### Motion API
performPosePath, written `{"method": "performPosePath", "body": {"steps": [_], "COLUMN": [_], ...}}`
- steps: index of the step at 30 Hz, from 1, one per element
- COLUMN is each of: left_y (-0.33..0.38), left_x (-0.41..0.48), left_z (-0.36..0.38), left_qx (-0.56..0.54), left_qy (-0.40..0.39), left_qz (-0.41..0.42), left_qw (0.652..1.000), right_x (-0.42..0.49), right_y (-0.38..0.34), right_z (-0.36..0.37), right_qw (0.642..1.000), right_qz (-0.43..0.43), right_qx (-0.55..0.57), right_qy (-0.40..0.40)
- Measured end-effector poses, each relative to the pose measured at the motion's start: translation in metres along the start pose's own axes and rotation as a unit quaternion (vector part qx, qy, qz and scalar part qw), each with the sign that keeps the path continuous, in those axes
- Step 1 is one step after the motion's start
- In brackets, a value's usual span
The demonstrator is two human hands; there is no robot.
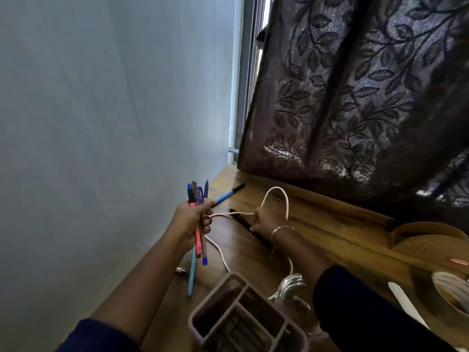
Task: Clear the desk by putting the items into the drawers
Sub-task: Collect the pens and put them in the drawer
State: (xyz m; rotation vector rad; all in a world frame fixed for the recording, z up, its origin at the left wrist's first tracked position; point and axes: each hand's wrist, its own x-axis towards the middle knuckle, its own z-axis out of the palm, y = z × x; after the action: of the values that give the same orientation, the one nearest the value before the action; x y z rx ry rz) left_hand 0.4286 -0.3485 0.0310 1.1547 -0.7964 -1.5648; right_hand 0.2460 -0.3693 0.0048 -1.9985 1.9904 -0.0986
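Pens (195, 194) fill left hand (189, 222); right hand (269, 219), gripping cable (277, 190), half-hides marker (262, 240).

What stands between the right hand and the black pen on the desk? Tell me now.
The white cable: the right hand pinches it, and one strand crosses over the black pen just beside that hand. Nothing else visible lies between them on the desk.

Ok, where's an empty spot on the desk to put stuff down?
Bare wood runs along the back of the desk, between the white cable and the curtain, up to the straw hat. A smaller patch sits at the wall-side edge, left of the organizer. The middle is crowded: black pen, left hand gripping pens, right hand holding the cable.
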Motion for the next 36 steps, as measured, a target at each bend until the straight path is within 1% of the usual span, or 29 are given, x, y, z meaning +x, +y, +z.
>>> {"method": "performPosePath", "body": {"steps": [2, 4, 6, 8, 11, 13, 15, 17, 19, 21, 22, 23, 24, 25, 27, 29, 32, 36], "left_y": [-0.003, -0.008, -0.014, -0.020, -0.027, -0.030, -0.029, -0.026, -0.022, -0.016, -0.014, -0.011, -0.010, -0.009, -0.009, -0.009, -0.009, -0.010], "left_x": [0.003, 0.006, 0.008, 0.011, 0.014, 0.015, 0.016, 0.021, 0.029, 0.038, 0.043, 0.045, 0.048, 0.049, 0.049, 0.046, 0.046, 0.045], "left_z": [-0.014, -0.021, -0.025, -0.026, -0.024, -0.019, -0.013, -0.011, -0.012, -0.017, -0.019, -0.022, -0.024, -0.027, -0.030, -0.033, -0.039, -0.050], "left_qx": [-0.003, -0.004, -0.019, -0.041, -0.053, -0.051, -0.055, -0.056, -0.038, -0.033, -0.035, -0.042, -0.056, -0.074, -0.085, -0.088, -0.055, -0.025], "left_qy": [0.017, 0.031, 0.045, 0.054, 0.053, 0.038, 0.022, 0.021, 0.036, 0.055, 0.064, 0.069, 0.071, 0.065, 0.039, 0.018, 0.017, 0.010], "left_qz": [-0.012, -0.027, -0.042, -0.057, -0.072, -0.081, -0.089, -0.089, -0.073, -0.051, -0.041, -0.034, -0.033, -0.036, -0.060, -0.086, -0.094, -0.111], "left_qw": [1.000, 0.999, 0.998, 0.996, 0.995, 0.995, 0.994, 0.994, 0.996, 0.997, 0.996, 0.996, 0.995, 0.994, 0.994, 0.992, 0.994, 0.993], "right_x": [0.000, 0.001, 0.000, -0.006, -0.017, -0.023, -0.023, -0.020, -0.010, 0.013, 0.027, 0.042, 0.056, 0.066, 0.089, 0.104, 0.115, 0.117], "right_y": [-0.001, -0.005, -0.010, -0.015, -0.029, -0.045, -0.062, -0.075, -0.080, -0.077, -0.073, -0.068, -0.064, -0.062, -0.055, -0.049, -0.042, -0.037], "right_z": [0.015, 0.019, 0.016, 0.010, 0.002, -0.004, -0.007, -0.009, -0.010, -0.010, -0.010, -0.011, -0.010, -0.009, 0.000, 0.013, 0.034, 0.045], "right_qw": [0.999, 0.999, 0.999, 0.996, 0.984, 0.975, 0.963, 0.951, 0.947, 0.945, 0.958, 0.978, 0.991, 0.995, 0.989, 0.979, 0.972, 0.959], "right_qz": [0.013, 0.019, 0.028, 0.044, 0.044, 0.020, -0.021, -0.043, -0.042, -0.030, -0.032, -0.041, -0.055, -0.071, -0.110, -0.157, -0.184, -0.225], "right_qx": [-0.037, -0.028, -0.012, 0.020, 0.119, 0.183, 0.240, 0.277, 0.294, 0.313, 0.283, 0.203, 0.112, 0.027, -0.064, -0.117, -0.143, -0.155], "right_qy": [-0.012, -0.015, -0.035, -0.073, -0.124, -0.125, -0.123, -0.132, -0.126, -0.088, -0.047, 0.000, 0.042, 0.068, 0.070, 0.059, 0.038, 0.074]}}
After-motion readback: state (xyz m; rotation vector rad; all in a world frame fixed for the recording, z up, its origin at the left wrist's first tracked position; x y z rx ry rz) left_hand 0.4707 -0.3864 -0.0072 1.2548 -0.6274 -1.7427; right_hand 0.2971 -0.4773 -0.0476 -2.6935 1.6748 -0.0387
